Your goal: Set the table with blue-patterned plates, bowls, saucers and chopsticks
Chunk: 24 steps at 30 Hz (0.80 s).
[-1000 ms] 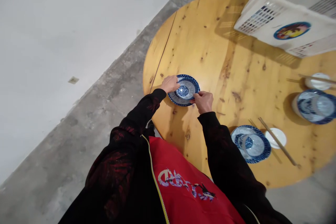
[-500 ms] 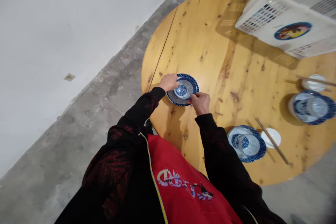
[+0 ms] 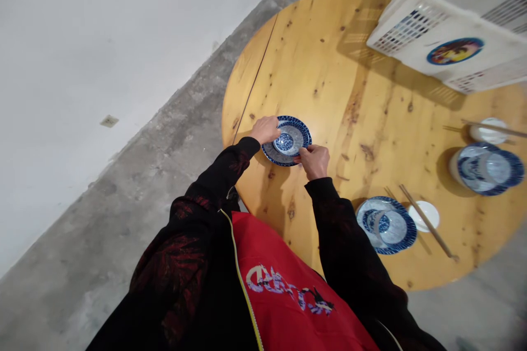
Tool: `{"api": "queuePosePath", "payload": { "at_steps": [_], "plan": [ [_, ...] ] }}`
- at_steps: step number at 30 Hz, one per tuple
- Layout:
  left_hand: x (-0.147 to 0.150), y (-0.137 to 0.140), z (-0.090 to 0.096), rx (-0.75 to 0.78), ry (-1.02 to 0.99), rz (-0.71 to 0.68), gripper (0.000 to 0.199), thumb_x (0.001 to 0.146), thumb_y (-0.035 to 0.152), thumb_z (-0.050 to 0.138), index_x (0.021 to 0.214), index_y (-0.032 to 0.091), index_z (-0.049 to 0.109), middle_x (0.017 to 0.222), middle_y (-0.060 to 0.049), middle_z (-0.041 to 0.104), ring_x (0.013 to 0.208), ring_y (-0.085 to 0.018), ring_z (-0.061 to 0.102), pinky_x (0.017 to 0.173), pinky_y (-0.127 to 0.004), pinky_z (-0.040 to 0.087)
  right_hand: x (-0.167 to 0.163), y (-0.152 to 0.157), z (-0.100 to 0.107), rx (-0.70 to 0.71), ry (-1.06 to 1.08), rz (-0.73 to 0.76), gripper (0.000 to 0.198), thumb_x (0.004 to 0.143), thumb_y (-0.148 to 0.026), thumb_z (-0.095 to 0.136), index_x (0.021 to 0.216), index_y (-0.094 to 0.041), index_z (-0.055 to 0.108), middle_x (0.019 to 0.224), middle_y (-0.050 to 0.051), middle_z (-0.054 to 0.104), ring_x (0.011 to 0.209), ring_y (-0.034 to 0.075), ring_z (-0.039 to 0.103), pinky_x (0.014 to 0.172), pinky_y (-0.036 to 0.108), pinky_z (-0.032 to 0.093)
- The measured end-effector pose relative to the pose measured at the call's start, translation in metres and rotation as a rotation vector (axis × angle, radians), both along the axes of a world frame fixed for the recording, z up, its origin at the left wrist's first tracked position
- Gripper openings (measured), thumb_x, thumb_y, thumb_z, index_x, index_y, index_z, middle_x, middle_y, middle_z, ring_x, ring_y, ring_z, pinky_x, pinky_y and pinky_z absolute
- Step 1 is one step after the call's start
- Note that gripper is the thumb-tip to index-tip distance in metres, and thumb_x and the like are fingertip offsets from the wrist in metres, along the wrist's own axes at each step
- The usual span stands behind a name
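Observation:
A blue-and-white bowl [image 3: 291, 142] sits in a blue-rimmed plate [image 3: 276, 159] near the left edge of the wooden table [image 3: 329, 44]. My left hand [image 3: 265, 130] is closed at the bowl's upper left rim, its fingertips curled over the edge. On the lower right side, my right hand [image 3: 315, 161] pinches the rim between thumb and fingers. Parts of both rims are hidden under my hands.
A white plastic crate [image 3: 428, 74] stands at the upper right. To the right are two more stacks of patterned tableware, a nearer one [image 3: 405, 236] and a farther one [image 3: 516, 170]. Beside them, chopsticks [image 3: 428, 224] lie across a small white dish [image 3: 430, 213], and another pair [image 3: 498, 128] rests on a second dish.
Hands and bowl have hardly moved. The view has shifted very slightly.

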<state>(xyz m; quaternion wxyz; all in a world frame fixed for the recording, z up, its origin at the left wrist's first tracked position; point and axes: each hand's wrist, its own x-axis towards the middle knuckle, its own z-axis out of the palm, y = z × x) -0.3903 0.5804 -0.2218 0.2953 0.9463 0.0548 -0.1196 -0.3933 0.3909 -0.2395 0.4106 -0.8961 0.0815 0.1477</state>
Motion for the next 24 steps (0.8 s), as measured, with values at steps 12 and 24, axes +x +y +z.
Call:
{"api": "queuePosePath", "payload": {
  "at_steps": [12,24],
  "plan": [
    [-0.030,0.029,0.043,0.048,-0.348,0.208,0.037,0.102,0.030,0.040,0.123,0.013,0.065,0.116,-0.014,0.073,0.111,-0.023,0.067,0.097,-0.031,0.046,-0.070,-0.048,0.060,0.155,-0.114,-0.004,0.038,0.084,-0.051,0.056,0.094,-0.017,0.068,0.063,0.003,0.067,0.058,0.021,0.068,0.060,0.031,0.056],
    [-0.171,-0.162,0.031,-0.459,-0.275,0.059,0.032,0.096,0.033,0.046,0.109,0.021,0.074,0.097,-0.010,0.077,0.085,-0.023,0.073,0.083,-0.035,0.055,-0.258,-0.187,-0.003,0.231,0.063,-0.133,0.041,0.090,-0.054,0.045,0.094,-0.020,0.069,0.057,0.000,0.060,0.051,0.021,0.061,0.052,0.034,0.049]
  ]
}}
